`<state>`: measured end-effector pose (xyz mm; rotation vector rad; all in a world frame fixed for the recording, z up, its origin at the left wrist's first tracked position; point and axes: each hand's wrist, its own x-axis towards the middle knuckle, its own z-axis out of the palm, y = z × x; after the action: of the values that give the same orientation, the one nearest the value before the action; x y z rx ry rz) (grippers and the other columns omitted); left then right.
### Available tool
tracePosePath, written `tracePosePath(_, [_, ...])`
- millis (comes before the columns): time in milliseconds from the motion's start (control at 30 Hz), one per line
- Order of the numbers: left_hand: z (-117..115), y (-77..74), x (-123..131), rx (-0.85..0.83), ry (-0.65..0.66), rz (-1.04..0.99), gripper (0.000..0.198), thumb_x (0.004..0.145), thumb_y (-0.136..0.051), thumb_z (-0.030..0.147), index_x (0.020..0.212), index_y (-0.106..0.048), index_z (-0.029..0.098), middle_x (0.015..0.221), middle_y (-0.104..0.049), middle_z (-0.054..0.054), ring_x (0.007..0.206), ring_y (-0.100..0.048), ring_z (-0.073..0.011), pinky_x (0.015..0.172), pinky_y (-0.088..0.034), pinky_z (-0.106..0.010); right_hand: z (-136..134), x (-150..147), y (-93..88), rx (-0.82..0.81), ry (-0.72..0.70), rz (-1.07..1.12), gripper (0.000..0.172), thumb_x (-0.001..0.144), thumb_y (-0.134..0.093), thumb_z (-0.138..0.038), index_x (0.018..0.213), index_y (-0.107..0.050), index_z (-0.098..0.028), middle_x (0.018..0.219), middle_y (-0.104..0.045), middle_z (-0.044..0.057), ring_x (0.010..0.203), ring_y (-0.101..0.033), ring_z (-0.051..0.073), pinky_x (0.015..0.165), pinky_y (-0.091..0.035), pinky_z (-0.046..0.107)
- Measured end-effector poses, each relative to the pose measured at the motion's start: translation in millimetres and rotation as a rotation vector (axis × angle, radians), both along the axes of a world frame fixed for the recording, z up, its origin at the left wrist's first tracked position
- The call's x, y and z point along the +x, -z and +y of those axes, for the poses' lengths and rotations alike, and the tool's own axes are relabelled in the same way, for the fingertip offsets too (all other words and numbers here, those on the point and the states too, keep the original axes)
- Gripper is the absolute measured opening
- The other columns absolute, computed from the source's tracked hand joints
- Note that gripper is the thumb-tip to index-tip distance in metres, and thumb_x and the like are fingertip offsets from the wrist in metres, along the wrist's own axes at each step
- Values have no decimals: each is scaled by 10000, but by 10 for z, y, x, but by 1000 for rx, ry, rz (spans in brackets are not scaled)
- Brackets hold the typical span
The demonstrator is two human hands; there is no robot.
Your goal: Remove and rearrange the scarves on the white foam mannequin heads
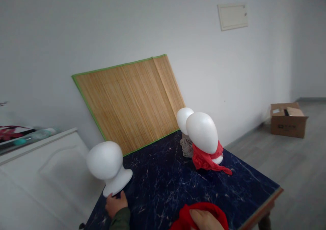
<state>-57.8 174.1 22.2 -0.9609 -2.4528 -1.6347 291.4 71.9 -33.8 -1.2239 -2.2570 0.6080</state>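
My left hand [115, 204] grips the base of a bare white foam mannequin head [108, 165] standing at the near left of the dark marble-patterned table [165, 186]. My right hand [203, 219] holds a red knitted cloth [187, 218] at the table's near edge. Farther back stands a second foam head [202, 131] with a red scarf [207, 160] tied around its neck. Behind it a third foam head [183, 118] wears a beige scarf [186, 147].
A bamboo mat [129, 101] with green edging leans against the white wall behind the table. A white cabinet [38, 175] stands at the left. A cardboard box [287, 119] sits on the grey floor at the right.
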Motion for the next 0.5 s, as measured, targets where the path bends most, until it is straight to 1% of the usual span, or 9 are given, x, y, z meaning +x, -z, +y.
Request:
tracePosePath(100, [-267, 39, 287, 35, 153, -46, 392, 622, -565, 267, 976, -499, 113, 955, -589, -147, 961, -556, -326, 893, -395, -440, -115, 63, -184, 26, 32, 103, 255, 684, -434, -121, 904, -556, -160, 908, -639, 71, 849, -593, 200, 757, -425, 263])
tracePosePath(200, [-753, 197, 792, 53, 394, -112, 330, 657, -551, 329, 928, -570, 143, 888, -636, -101, 885, -598, -262, 834, -454, -374, -212, 134, -301, 52, 47, 250, 248, 745, -380, -146, 935, -538, -167, 907, -625, 65, 862, -577, 193, 783, -415, 284])
tracePosePath(233, [-944, 269, 1000, 49, 510, -139, 335, 651, -567, 345, 926, -589, 154, 896, -650, -98, 877, -604, -253, 822, -464, -362, -237, 150, -326, 54, 33, 297, 249, 756, -372, -152, 938, -541, -172, 905, -624, 62, 867, -573, 195, 791, -414, 293])
tracePosePath(267, [-1131, 341, 1214, 37, 693, -161, 374, 647, -591, 340, 975, -592, 160, 978, -641, -112, 939, -582, -261, 870, -436, -371, -258, 161, -346, 57, 8, 347, 250, 767, -367, -158, 937, -549, -176, 907, -623, 61, 877, -570, 198, 802, -412, 304])
tracePosePath(300, [-1301, 407, 1423, 1, 820, -132, 417, 608, -639, 319, 996, -604, 172, 1056, -621, -119, 1002, -550, -271, 931, -387, -379, -277, 165, -363, 57, -19, 405, 254, 777, -366, -168, 943, -558, -178, 921, -620, 63, 898, -563, 204, 818, -408, 315])
tracePosePath(333, [-1445, 460, 1613, 21, 853, -80, 473, 572, -669, 296, 1026, -604, 181, 1117, -596, -124, 1064, -510, -285, 989, -319, -390, -295, 165, -379, 50, -30, 475, 261, 786, -367, -183, 961, -561, -179, 943, -616, 67, 928, -553, 210, 839, -402, 325])
tracePosePath(400, [-1628, 506, 1904, -14, 940, -33, 590, 516, -694, 241, 1091, -579, 173, 1201, -542, -139, 1146, -438, -307, 1033, -238, -401, -333, 159, -426, -3, 6, 646, 282, 799, -376, -216, 1020, -545, -176, 957, -607, 76, 941, -544, 215, 840, -405, 338])
tracePosePath(433, [-1669, 496, 1997, -47, 948, -37, 629, 524, -681, 227, 1135, -549, 162, 1213, -530, -146, 1154, -430, -308, 1033, -231, -404, -354, 162, -465, -57, 37, 735, 296, 800, -381, -232, 1052, -524, -172, 922, -608, 74, 890, -557, 210, 799, -424, 338])
tracePosePath(500, [-1680, 420, 2087, -155, 952, -62, 646, 575, -634, 221, 1200, -489, 141, 1197, -536, -162, 1116, -467, -306, 1003, -266, -414, -400, 195, -590, -191, 55, 912, 328, 797, -392, -250, 1109, -464, -176, 824, -600, 48, 696, -561, 172, 655, -445, 310])
